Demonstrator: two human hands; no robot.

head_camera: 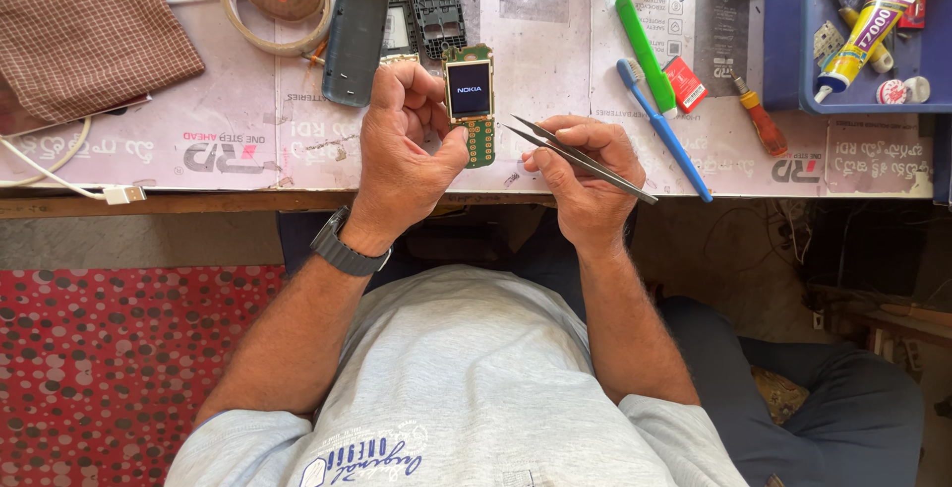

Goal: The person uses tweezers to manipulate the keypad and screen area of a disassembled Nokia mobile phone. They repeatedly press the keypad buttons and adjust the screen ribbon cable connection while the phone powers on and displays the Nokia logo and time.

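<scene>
We see the left hand (402, 145) closed around a bare phone board (472, 105), a flat green plate with a small dark screen lit at its far end and rows of gold contact rings at its near end; the thumb presses its near left edge and the curled fingers hide the left side. The board is just above the near edge of the workbench (248, 140), in the middle of the scene. The right hand (585, 175) is nearly closed and pinches one pair of thin metal tweezers (580, 158), whose two sharp tips point left and stand just beside the board, but we cannot tell if they touch it. The bench is covered with pale printed cardboard, smooth and a little dirty. On it we count two phone shell parts at the far side: a dark rounded back cover (354, 41) and a black plastic frame (433, 1) with holes. To the right lie one blue toothbrush (662, 130), one green-handled tool (641, 46), one small red box (684, 83) and one short screwdriver (762, 118) with an orange handle. A blue tray (783, 60), cut off by the picture edge, holds one yellow glue tube (861, 36). At far left we see a brown checked cloth (89, 26), a tape roll (278, 6) and a white cable (69, 184). The wrist carries a dark watch (345, 249).
</scene>
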